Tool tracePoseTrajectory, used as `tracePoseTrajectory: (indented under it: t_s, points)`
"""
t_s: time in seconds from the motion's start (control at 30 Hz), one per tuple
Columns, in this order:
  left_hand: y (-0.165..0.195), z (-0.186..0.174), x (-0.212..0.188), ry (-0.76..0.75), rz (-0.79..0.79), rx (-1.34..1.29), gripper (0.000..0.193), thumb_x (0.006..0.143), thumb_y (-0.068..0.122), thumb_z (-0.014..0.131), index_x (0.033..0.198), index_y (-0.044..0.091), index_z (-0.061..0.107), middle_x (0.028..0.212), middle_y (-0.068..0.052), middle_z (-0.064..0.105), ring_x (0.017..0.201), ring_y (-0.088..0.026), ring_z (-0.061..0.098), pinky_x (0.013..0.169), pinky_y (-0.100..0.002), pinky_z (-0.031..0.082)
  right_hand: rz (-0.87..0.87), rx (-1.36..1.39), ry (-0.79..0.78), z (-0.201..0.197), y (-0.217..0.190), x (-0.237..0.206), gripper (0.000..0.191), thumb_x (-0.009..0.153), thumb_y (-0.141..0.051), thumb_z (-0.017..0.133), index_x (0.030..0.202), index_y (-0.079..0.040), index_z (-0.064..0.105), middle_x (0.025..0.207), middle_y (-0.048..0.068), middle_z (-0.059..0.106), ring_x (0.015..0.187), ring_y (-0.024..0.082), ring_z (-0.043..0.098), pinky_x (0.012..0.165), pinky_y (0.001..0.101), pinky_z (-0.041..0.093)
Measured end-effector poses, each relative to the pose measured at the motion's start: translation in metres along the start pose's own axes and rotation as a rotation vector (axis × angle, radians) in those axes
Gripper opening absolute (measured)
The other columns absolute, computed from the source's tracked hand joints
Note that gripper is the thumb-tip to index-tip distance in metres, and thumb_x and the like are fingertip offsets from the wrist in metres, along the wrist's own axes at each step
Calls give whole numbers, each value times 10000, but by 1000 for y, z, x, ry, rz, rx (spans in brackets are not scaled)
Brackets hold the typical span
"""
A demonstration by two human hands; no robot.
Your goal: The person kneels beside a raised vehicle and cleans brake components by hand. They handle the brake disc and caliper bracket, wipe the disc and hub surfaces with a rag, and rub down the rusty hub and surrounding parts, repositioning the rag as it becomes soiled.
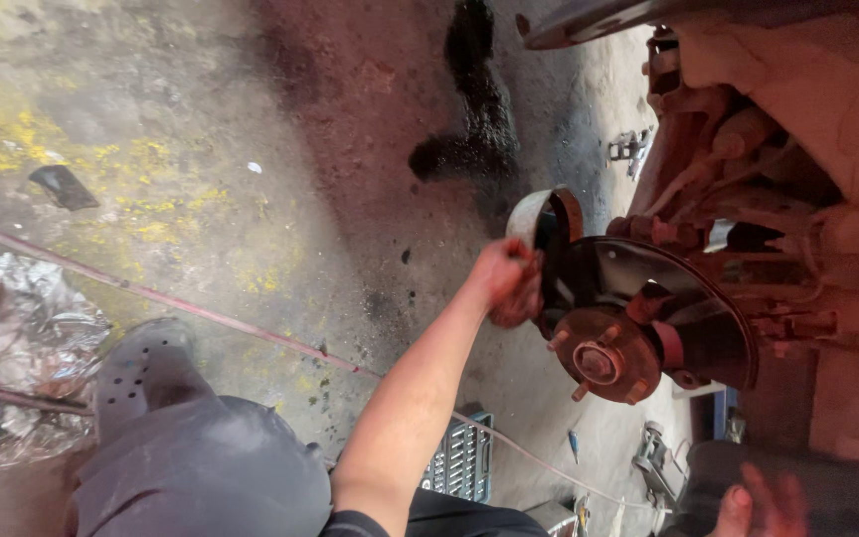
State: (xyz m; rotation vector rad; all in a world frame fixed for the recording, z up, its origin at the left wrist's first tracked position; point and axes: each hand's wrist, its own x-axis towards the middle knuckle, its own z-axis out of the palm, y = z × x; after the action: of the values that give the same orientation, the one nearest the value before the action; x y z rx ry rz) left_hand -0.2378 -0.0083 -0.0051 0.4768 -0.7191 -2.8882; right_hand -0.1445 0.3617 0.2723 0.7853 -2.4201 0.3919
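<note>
- My left hand (507,283) is stretched out to the wheel end of the raised car. Its fingers (521,298) are curled tight on the lower end of the curved brake shoe (549,214).
- The brake shoe sits at the upper edge of the dark backing plate (663,268), just above the rusty hub (603,360) with its studs. It looks only partly seated, so I judge the shoe work is mid-way.
- From here, I reckon any further move calls for a firm grip and a steady pull. The parts look greasy and rusted, and whatever holds the shoe is hidden behind my hand.
- My right hand (760,507) is low at the edge of view and blurred. I cannot tell whether its fingers are spread or pressed together.
- Containers: a dark socket tray (464,459) lies on the floor (251,149) beside my forearm. It has rows of sockets in it, though I cannot tell whether every slot is filled.
- Also on the floor are a black oil stain (474,109), crumpled foil (12,338) and a thin red rod (201,310).
</note>
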Motion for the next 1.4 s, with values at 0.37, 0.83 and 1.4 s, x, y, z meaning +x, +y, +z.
tracePoseTrajectory:
  t_s: [0.37,0.83,1.4]
  points:
    - [16,27,-67,26,531,296,77,847,135,750,913,100,732,888,-132,693,818,-332,653,718,-462,525,248,16,-103,10,33,-121,553,1003,-354,740,1342,43,558,1251,232,656,1151,299,677,1061,453,539]
    - [80,-19,-91,446,412,738,360,787,219,797,1096,78,679,1071,-162,748,1042,-336,715,882,-430,552,328,173,-39,76,33,-177,369,913,-287,757,1175,-39,678,1306,225,661,1092,286,706,949,431,576]
    - [144,115,-69,-63,1224,1335,244,854,101,730,1096,106,694,1124,-146,663,1079,-377,603,896,-447,540,472,266,-29,122,4,-234,185,790,-219,790,932,-102,795,1291,203,681,1048,253,731,841,405,600]
